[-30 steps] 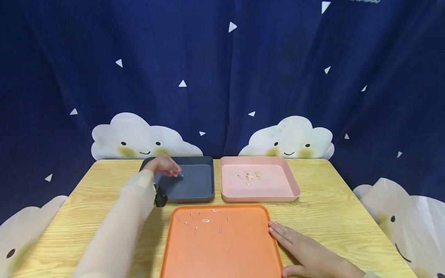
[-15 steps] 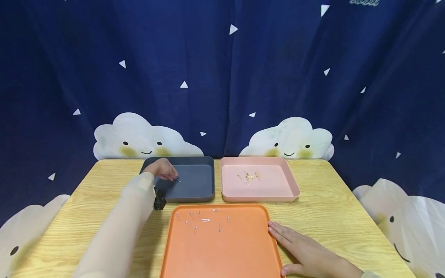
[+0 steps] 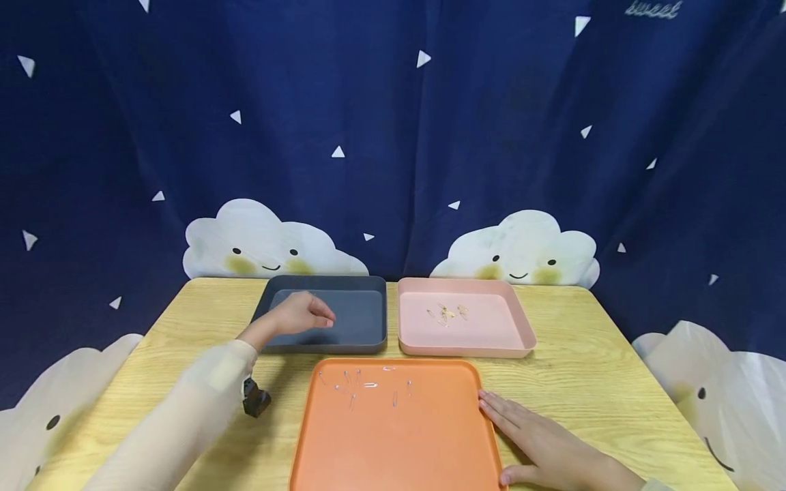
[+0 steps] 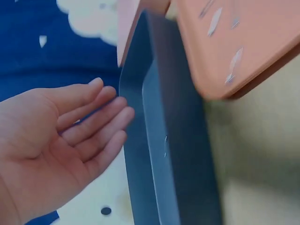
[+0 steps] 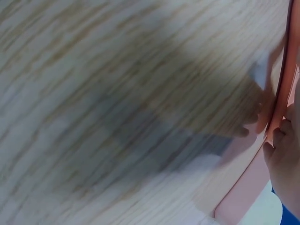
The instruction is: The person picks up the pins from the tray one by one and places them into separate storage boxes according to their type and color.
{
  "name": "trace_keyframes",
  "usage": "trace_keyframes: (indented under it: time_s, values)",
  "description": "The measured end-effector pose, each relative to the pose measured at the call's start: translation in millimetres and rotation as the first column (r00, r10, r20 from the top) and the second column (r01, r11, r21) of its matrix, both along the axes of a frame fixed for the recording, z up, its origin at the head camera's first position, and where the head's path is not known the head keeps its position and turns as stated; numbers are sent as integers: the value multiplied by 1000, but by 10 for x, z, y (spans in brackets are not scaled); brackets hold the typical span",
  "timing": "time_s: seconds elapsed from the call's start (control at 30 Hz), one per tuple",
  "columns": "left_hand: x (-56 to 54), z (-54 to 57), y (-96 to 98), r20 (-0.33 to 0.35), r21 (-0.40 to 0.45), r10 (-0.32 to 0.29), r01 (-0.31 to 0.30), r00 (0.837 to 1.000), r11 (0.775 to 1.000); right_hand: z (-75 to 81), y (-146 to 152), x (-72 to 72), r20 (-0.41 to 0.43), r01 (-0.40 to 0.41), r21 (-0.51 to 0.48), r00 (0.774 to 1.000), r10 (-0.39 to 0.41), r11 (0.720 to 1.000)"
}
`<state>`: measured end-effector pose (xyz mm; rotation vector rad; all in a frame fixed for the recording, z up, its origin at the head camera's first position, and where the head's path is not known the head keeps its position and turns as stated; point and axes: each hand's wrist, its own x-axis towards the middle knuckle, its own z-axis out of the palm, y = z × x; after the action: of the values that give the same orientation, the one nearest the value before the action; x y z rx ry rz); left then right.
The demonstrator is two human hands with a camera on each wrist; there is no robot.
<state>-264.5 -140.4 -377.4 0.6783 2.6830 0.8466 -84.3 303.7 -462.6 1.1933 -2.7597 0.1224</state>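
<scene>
My left hand (image 3: 302, 314) hovers above the dark grey tray (image 3: 364, 324) at the back left. Its fingers are loosely bent, with nothing between them in the left wrist view. Small silver glints of a safety pin (image 4: 166, 139) show inside that tray. Against the right rim of the orange tray (image 3: 399, 450) rests my right hand (image 3: 543, 436), fingers straight and thumb near the front. Several silver safety pins (image 3: 370, 385) lie scattered over the orange tray's far left part. In the right wrist view, only part of the right hand (image 5: 287, 157) appears, beside the orange rim.
A pink tray (image 3: 494, 337) stands right of the dark one, holding several gold safety pins (image 3: 446, 313). All three trays sit on a wood-grain table (image 3: 583, 368). Behind it hangs a dark blue curtain (image 3: 381, 136) with clouds and white triangles.
The left hand has let go of a silver safety pin in the dark tray, and its wrist has drawn back toward me. The head view has turned slightly left. The right hand stays at the orange rim.
</scene>
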Motion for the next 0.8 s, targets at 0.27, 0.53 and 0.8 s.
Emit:
trace_keyframes:
  time_s: [0.27, 0.53, 0.8]
  values:
    - [408, -208, 131, -160, 39, -181, 189, 970, 981, 22, 10, 23, 16, 22, 12, 1000, -22, 1000]
    - [616, -450, 207, -327, -66, -341, 339, 881, 938, 11, 9, 25, 46, 36, 30, 998, -37, 999]
    - [713, -574, 216, -390, -231, -491, 433, 779, 871, 7, -8, 19, 31, 40, 46, 999, -41, 998]
